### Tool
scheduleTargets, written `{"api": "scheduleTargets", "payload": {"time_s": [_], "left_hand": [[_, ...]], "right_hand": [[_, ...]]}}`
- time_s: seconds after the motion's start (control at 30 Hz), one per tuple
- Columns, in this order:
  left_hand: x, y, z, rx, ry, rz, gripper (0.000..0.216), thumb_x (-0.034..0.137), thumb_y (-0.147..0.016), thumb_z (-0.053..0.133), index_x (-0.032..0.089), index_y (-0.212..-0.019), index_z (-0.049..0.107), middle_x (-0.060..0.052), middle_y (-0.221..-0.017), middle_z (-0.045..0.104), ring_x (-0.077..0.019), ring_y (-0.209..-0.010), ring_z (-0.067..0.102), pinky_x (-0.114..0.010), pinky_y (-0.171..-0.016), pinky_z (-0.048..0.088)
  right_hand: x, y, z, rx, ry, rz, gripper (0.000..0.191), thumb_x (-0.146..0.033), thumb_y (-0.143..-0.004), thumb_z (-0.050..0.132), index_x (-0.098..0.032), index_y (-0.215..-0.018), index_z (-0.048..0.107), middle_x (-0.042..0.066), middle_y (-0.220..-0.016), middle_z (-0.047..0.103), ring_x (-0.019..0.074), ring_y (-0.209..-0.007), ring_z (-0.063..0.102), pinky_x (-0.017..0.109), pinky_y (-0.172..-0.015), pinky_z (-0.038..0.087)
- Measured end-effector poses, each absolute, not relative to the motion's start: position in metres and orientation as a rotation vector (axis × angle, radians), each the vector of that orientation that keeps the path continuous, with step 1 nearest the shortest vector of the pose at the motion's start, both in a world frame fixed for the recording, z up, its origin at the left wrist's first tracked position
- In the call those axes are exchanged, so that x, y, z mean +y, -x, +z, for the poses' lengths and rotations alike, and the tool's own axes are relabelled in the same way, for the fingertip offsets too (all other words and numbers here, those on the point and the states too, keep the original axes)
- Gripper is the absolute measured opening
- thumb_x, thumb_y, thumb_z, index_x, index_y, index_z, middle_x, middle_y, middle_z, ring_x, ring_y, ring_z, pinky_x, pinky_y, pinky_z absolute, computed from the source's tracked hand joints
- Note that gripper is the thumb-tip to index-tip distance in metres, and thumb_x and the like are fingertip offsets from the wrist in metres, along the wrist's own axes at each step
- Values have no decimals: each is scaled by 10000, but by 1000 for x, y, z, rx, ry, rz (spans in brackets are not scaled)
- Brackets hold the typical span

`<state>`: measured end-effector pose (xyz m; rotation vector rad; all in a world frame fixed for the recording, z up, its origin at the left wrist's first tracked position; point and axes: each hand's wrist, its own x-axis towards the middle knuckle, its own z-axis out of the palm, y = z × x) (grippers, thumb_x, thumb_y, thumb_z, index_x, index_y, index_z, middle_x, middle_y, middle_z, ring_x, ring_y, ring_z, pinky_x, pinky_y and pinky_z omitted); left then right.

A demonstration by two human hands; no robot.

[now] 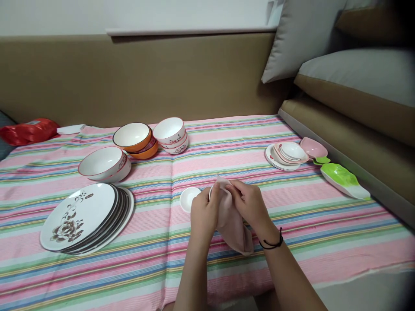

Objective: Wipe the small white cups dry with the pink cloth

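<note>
My left hand [205, 212] is closed around a small white dish [210, 191]; only a sliver of its rim shows beside the fingers. A pale pink cloth [228, 216] covers the rest of it and hangs down between my hands. My right hand [249, 202] pinches the cloth from the other side, pressing it against the dish. A dark cord is tied around my right wrist. Just left of my left hand, another small white bowl [189, 199] sits on the striped sheet [145, 259], partly hidden by the fingers.
Stacked floral plates [81, 216], white bowls [103, 164], orange bowls [132, 136] and red-rimmed bowls [169, 129] stand on the left. At right are small saucers and dishes [285, 155], a pink dish [314, 147] and a green leaf-shaped dish [343, 179]. Cushions [356, 82] border the right side.
</note>
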<state>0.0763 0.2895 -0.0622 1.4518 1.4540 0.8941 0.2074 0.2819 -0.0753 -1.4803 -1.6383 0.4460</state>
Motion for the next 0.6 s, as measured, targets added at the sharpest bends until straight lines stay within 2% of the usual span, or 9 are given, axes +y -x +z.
{"api": "scheduleTargets", "payload": {"time_s": [0.07,0.13,0.17,0.23,0.33,0.4,0.5,0.53,0.6], "left_hand": [[290,-76,-63,1446,-1454,906,465,550,-888,365,181,-629,478,12,-583,503,-126,-570,421,-248,-538,272],[289,-74,-63,1409,-1491,910,455,532,-902,347,184,-637,471,12,-590,498,-125,-574,415,-245,-539,270],[289,-74,-63,1386,-1515,904,453,525,-906,341,184,-638,469,13,-593,495,-124,-578,409,-244,-539,268],[289,-72,-62,1344,-1552,883,456,525,-908,340,184,-632,465,15,-592,490,-122,-578,395,-244,-536,262],[289,-72,-61,1337,-1534,892,477,545,-902,341,182,-617,462,15,-574,486,-124,-570,393,-250,-529,255],[290,-73,-62,1396,-1474,938,496,559,-899,332,181,-610,473,9,-569,492,-130,-570,406,-255,-529,261],[291,-74,-63,1475,-1429,989,501,558,-907,305,184,-639,504,-1,-599,521,-141,-584,432,-259,-541,279],[291,-74,-63,1477,-1444,987,499,549,-913,294,185,-651,512,-6,-616,532,-144,-592,441,-261,-547,281],[291,-73,-62,1457,-1502,953,496,533,-922,280,187,-653,513,-12,-630,541,-150,-598,449,-266,-551,274]], "right_hand": [[283,-205,-74,-1611,1429,508,196,-279,-898,472,-172,-813,612,1,-669,584,108,-577,478,218,-547,338],[283,-204,-74,-1549,1414,536,148,-281,-870,523,-177,-819,615,-3,-699,600,106,-602,500,204,-560,358],[282,-203,-74,-1523,1432,526,170,-297,-853,552,-174,-746,598,-13,-646,570,99,-572,476,201,-537,345],[281,-204,-74,-1501,1499,473,339,-351,-830,584,-165,-564,487,-36,-503,426,79,-485,368,210,-473,276],[278,-206,-75,-1562,1543,393,459,-400,-865,527,-162,-501,383,-43,-445,293,73,-444,278,237,-456,209],[277,-205,-74,-1617,1529,390,390,-370,-906,458,-163,-575,473,-36,-469,373,82,-455,330,238,-476,232],[277,-201,-72,-1624,1478,482,228,-290,-918,427,-171,-820,595,-7,-647,574,102,-564,482,220,-537,317],[277,-201,-72,-1607,1471,511,196,-283,-909,446,-177,-846,597,-5,-683,595,104,-590,503,214,-548,331],[277,-200,-73,-1572,1505,502,230,-327,-881,506,-178,-714,561,-21,-598,543,98,-540,466,215,-515,306]]}}
